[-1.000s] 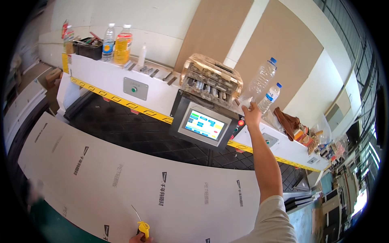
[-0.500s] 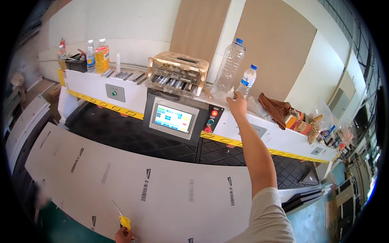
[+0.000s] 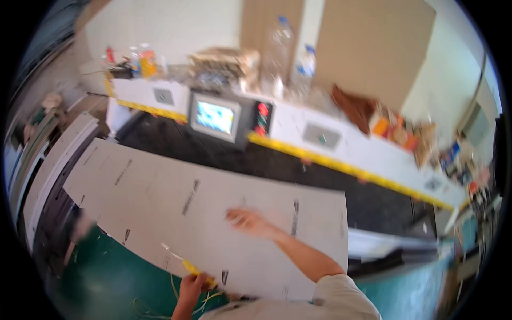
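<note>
My left hand (image 3: 193,288) is closed around the yellow handle of an air blow gun (image 3: 193,266). Its thin nozzle points up and left over the near edge of a large pale board (image 3: 160,213) with printed marks. Above the middle of that board is my right hand (image 3: 248,221), blurred, its fingers loosely apart and nothing visible in them. Beyond the board stands a white machine (image 3: 288,125) with a lit touch screen (image 3: 214,117). A small white squeeze bottle (image 3: 278,88) rests on its ledge, apart from both hands.
Clear plastic bottles, one large (image 3: 278,50) and one smaller (image 3: 304,69), stand on the ledge. A brown cloth (image 3: 353,106) hangs further right. Thin yellowish hose (image 3: 173,285) loops beside my left hand above the green floor (image 3: 122,272). Stacked panels (image 3: 58,170) lie left.
My right hand has left the white squeeze bottle on the ledge and come down toward me over the board. The view has shifted; the blow gun stays in my left hand.
</note>
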Available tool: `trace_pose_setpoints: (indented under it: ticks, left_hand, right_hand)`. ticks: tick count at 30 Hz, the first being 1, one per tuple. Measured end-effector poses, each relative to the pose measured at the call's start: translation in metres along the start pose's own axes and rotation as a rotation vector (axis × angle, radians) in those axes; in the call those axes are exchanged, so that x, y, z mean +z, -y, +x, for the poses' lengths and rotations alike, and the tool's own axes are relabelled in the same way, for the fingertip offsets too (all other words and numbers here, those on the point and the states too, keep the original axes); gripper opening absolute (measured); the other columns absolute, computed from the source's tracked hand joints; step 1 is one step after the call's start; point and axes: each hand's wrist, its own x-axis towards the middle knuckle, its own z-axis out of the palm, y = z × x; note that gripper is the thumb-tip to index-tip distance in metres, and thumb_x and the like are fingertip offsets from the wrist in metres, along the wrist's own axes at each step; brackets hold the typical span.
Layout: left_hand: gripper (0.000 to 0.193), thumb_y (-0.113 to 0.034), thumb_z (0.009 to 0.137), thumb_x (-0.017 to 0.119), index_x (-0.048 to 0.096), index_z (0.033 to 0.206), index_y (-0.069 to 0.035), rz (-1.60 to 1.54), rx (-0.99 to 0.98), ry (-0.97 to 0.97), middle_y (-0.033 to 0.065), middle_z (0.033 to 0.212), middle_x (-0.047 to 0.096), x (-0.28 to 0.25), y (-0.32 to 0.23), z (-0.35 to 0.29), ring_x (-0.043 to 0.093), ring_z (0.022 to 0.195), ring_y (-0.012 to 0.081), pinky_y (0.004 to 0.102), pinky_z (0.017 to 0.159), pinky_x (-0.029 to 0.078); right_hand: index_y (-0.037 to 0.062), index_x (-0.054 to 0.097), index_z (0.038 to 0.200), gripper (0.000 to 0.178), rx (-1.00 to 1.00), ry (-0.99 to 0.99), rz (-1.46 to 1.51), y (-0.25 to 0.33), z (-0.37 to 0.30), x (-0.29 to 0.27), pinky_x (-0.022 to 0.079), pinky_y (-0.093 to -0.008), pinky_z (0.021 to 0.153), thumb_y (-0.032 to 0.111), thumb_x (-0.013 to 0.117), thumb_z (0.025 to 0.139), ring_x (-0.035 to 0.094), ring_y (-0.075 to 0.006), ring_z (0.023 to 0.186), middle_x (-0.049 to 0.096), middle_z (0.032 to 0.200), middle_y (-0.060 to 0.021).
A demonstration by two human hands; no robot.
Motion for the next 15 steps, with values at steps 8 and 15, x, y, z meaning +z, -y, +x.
trace_pose_setpoints:
  ticks: [8, 15]
  left_hand:
    - [0.047, -0.039, 0.111, 0.047, 0.067, 0.117, 0.003, 0.181, -0.386, 0.74, 0.0145, 0.107, 0.075, 0.101, 0.032, -0.009, 0.076, 0.09, 0.023, 0.0354, 0.077, 0.062]
    - [0.03, -0.028, 0.096, 0.072, 0.073, 0.116, -0.005, 0.919, 0.563, 0.843, 0.0163, 0.106, 0.074, 0.176, 0.098, -0.013, 0.073, 0.096, 0.0257, 0.0366, 0.084, 0.057]
  right_hand:
    - [-0.0009, 0.032, 0.161, 0.077, 0.384, -0.322, 1.08, -0.013, -0.253, 0.207, 0.041, -0.0378, 0.113, 0.038, 0.064, 0.104, 0.052, -0.0241, 0.134, 0.056, 0.146, -0.0168]
    - [0.0016, 0.05, 0.146, 0.058, 0.575, -1.301, 1.106, 0.096, -0.493, 0.204, 0.052, -0.0556, 0.106, 0.041, 0.052, 0.104, 0.063, -0.0306, 0.124, 0.065, 0.133, -0.0183]
